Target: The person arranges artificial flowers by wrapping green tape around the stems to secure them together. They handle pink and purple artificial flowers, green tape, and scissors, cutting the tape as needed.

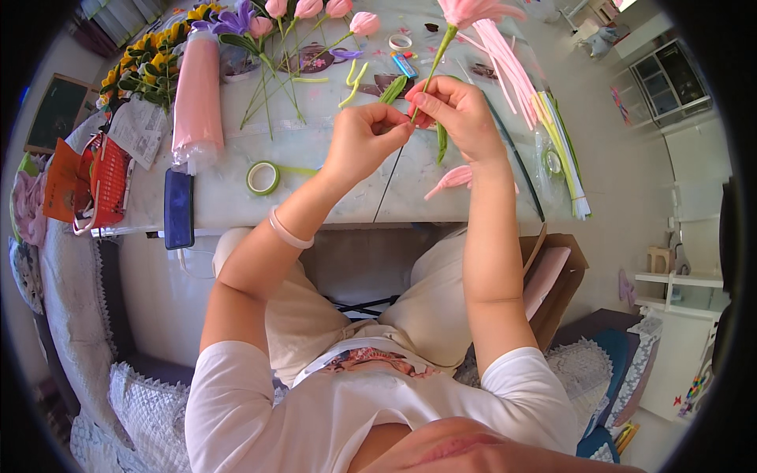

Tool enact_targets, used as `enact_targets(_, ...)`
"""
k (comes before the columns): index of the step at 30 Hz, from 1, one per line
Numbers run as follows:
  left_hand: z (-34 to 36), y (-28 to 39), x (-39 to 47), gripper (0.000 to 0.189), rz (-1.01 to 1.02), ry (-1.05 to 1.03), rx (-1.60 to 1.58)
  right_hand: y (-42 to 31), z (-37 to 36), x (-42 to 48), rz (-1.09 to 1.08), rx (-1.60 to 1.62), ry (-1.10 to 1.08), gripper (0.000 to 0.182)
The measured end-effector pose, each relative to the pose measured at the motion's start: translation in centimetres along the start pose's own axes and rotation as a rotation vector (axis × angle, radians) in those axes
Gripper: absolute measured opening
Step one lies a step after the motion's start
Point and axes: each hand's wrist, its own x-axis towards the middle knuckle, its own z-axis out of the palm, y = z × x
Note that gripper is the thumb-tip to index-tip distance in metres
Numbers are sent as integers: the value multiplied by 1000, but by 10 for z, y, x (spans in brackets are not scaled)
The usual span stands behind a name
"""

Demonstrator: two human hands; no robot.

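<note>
A pink pipe-cleaner flower stands above my hands on a green-wrapped stem. My right hand pinches the stem low down, between thumb and fingers. At the stem's bottom end, the thumb and forefinger of my left hand are pressed together on it. Fuzzy green leaves show behind my fingers; whether they join the stem I cannot tell. Left of my forearm lies a roll of green floral tape, its loose strip running toward my left wrist. A pink petal piece rests partly behind my right forearm.
Finished pink tulips and yellow flowers fill the table's far left. A pink wrapping roll, a phone and a red basket sit nearer. Pink pipe cleaners and a dark rod lie right.
</note>
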Motion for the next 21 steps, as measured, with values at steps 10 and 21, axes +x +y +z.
enact_targets(10, -15, -2, 6, 7, -40, 59, -186, -1, -19, -7, -86, -163, 153, 20)
enact_targets(21, -26, -23, 19, 8, -137, 72, -300, 64, -55, -12, 615, -863, 88, 29)
